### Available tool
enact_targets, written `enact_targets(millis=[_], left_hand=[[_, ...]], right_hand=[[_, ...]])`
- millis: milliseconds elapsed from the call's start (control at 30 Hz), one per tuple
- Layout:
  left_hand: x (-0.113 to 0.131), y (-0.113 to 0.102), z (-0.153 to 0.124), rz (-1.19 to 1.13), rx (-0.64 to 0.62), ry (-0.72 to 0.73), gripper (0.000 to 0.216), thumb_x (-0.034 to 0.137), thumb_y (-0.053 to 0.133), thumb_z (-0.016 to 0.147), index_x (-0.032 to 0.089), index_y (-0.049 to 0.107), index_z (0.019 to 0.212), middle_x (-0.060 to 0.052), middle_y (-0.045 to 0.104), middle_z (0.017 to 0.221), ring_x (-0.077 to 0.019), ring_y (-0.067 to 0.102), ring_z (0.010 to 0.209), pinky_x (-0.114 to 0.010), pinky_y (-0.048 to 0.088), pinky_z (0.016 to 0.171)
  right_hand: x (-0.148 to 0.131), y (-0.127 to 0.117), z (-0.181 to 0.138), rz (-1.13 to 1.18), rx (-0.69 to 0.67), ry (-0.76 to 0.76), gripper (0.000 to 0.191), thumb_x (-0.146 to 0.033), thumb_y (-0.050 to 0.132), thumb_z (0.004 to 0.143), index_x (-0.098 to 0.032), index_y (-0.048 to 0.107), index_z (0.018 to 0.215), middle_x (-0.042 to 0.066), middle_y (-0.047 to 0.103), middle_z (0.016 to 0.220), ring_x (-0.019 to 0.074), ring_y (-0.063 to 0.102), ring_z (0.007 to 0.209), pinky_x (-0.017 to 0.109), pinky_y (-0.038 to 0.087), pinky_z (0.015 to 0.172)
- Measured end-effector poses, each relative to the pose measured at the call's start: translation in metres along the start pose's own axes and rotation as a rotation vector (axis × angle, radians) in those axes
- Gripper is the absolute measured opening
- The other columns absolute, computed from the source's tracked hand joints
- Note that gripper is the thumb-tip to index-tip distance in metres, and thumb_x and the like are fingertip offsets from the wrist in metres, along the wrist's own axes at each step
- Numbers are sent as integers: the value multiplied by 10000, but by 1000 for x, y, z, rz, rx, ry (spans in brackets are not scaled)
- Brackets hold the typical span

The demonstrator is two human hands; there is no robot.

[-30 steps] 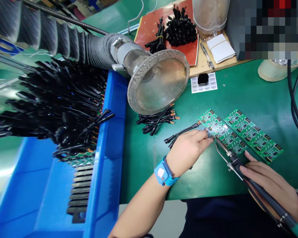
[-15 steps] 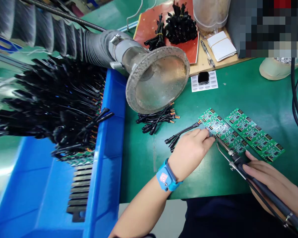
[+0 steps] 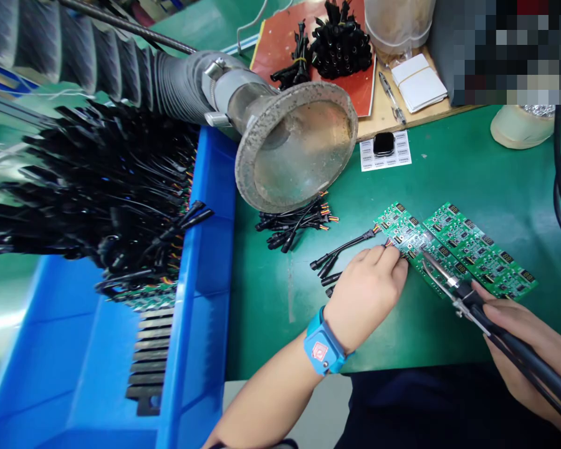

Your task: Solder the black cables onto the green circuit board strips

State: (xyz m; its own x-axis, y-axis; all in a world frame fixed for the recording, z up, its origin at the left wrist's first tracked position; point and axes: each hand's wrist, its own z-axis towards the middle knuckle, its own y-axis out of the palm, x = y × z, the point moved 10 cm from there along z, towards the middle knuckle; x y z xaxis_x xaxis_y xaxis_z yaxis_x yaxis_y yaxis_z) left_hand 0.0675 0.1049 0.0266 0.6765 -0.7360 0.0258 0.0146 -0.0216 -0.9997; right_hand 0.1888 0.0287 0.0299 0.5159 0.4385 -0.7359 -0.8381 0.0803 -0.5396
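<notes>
My left hand (image 3: 371,287), with a blue band (image 3: 325,349) on its wrist, is closed at the near left edge of a green circuit board (image 3: 404,232). Black connector ends (image 3: 331,279) of a cable stick out from under it, and its fingertips are hidden from me. My right hand (image 3: 518,324) grips a soldering iron (image 3: 477,305) with a thin metal tube along its side. The iron's tip points at the board, close to my left fingers; whether it touches is unclear. Another black cable (image 3: 350,244) runs to the board's upper left edge by coloured wires.
A second circuit board (image 3: 484,249) lies alongside. Loose cables (image 3: 297,224) rest below a fume extraction hood (image 3: 299,146). At left, a blue bin (image 3: 210,249) holds many cabled boards. A smartwatch-like black square (image 3: 384,144) sits on a label sheet (image 3: 369,163).
The iron and my right hand have shifted right, drawing the tip back from my left fingers. My left hand has moved slightly right and down, exposing more of the cable ends.
</notes>
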Motion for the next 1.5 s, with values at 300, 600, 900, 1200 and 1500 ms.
enact_targets(millis=[300, 600, 900, 1200, 1500], left_hand=[[0, 0, -3, -106, 40, -54, 216, 93, 419, 886, 112, 628, 937, -62, 573, 783, -196, 547, 714, -331, 496, 647], [-44, 15, -15, -732, 208, -319, 200, 150, 621, 800, 155, 662, 996, -51, 627, 854, -155, 606, 764, -292, 529, 706], [-32, 10, -15, -592, 248, -200, 185, 203, 523, 868, 181, 674, 973, -52, 613, 854, -152, 585, 766, -282, 515, 675], [-31, 11, -15, -570, 250, -244, 175, 194, 535, 853, 184, 677, 955, -48, 601, 851, -148, 574, 763, -289, 509, 688], [-33, 7, -12, -551, 303, -342, 124, 206, 566, 831, 190, 688, 842, -26, 601, 777, -144, 582, 740, -282, 491, 698]], right_hand=[[14, 4, 5, -12, 33, 150, 452, -92, 571, 791, -230, 511, 1218, 45, 612, 1124, 221, 588, 1059, 354, 530, 922], [8, 3, 5, 75, 61, 86, 481, -17, 597, 739, -200, 545, 1181, 44, 600, 1147, 171, 592, 1026, 302, 469, 989], [25, 9, -5, 320, -75, 132, 461, -3, 554, 753, -204, 564, 1169, 81, 600, 1113, 261, 538, 1136, 469, 403, 1042], [22, 7, -4, 267, -116, 63, 352, -98, 512, 815, -235, 583, 1131, 41, 631, 980, 188, 609, 971, 473, 398, 1045], [25, 15, -17, 139, -246, -9, 451, -90, 551, 785, -212, 523, 1218, 61, 606, 1069, 242, 535, 1138, 480, 402, 1038]])
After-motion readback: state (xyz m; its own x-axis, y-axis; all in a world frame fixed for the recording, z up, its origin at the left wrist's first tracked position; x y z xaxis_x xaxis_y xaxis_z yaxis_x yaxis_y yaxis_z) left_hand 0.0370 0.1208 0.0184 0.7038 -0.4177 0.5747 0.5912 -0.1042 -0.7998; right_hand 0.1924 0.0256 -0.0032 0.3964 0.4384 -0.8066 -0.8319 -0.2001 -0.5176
